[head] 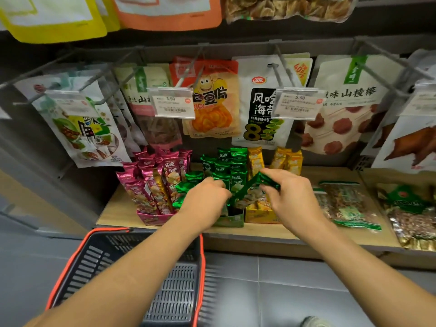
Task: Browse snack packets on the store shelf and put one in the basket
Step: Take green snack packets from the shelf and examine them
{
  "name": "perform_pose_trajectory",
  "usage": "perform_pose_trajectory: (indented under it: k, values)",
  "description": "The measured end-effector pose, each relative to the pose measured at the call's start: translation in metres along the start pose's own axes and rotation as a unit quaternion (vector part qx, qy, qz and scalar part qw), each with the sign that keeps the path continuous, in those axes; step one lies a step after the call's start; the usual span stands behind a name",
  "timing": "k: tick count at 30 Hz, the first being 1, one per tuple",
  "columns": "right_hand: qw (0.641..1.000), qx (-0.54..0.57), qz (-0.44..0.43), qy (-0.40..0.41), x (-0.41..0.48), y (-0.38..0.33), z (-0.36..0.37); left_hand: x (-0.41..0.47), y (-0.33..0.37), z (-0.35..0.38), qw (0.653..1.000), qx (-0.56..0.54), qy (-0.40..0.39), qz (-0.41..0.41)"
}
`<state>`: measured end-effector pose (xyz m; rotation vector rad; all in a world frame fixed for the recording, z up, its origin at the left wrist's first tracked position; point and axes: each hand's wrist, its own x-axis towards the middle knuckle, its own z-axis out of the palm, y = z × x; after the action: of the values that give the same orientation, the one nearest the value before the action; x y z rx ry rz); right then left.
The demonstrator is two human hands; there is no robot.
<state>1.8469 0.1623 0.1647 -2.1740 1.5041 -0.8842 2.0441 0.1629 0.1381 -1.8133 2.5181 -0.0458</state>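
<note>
The wooden shelf (259, 232) in front of me is low, and big snack bags (259, 102) hang on hooks above it. My basket (174, 291) is below the shelf edge, under my left arm. The arm covers part of it, and its near end is cut off at the bottom of the view. On the shelf stand pink packets (155, 185), green packets (226, 166) and yellow packets (257, 161).

My left hand (205, 199) and my right hand (292, 194) are close together over the green box (232, 220). Each hand holds one end of one green packet (249, 192). My right finger and thumb pinch its high end. My left fingers curl in at its low end, but the back of my hand hides the tips, so I cannot tell just how they hold it.

The packet is long and thin. It slants — the low end points left, the high end points right. Its middle shows between my hands — blurry, so I cannot read it.
</note>
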Motion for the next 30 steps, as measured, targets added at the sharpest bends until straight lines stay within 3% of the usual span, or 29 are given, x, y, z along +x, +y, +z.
perform_pose_trajectory:
  k: [4, 7, 9, 13, 16, 20, 25, 30]
  values:
    - [0.998, 0.028, 0.052, -0.017, 0.003, -0.003, 0.022, -0.004, 0.001, 0.005, 0.997, -0.074, 0.021, -0.015]
    - [0.998, 0.022, 0.059, -0.022, 0.008, -0.002, 0.035, -0.004, 0.013, 0.003, 0.976, -0.207, 0.067, -0.013]
    - [0.997, 0.026, 0.059, -0.031, 0.012, -0.002, 0.04, -0.001, 0.016, 0.002, 0.966, -0.239, 0.097, -0.012]
    - [0.985, 0.09, 0.103, -0.104, 0.015, 0.002, 0.047, 0.005, -0.001, 0.005, 0.972, -0.21, 0.089, -0.049]
    - [0.975, 0.129, 0.127, -0.129, 0.021, 0.01, 0.043, 0.004, -0.002, 0.011, 0.986, -0.149, 0.068, -0.024]
    - [0.982, 0.1, 0.145, -0.062, 0.045, 0.019, 0.033, 0.002, 0.01, 0.014, 0.995, -0.064, 0.072, 0.012]
    - [0.981, 0.026, 0.143, -0.126, 0.061, 0.014, 0.06, 0.0, 0.007, 0.014, 0.998, -0.033, 0.05, 0.017]
    - [0.975, 0.022, 0.179, -0.132, 0.069, 0.014, 0.073, 0.002, 0.004, 0.012, 0.998, -0.045, 0.046, 0.009]
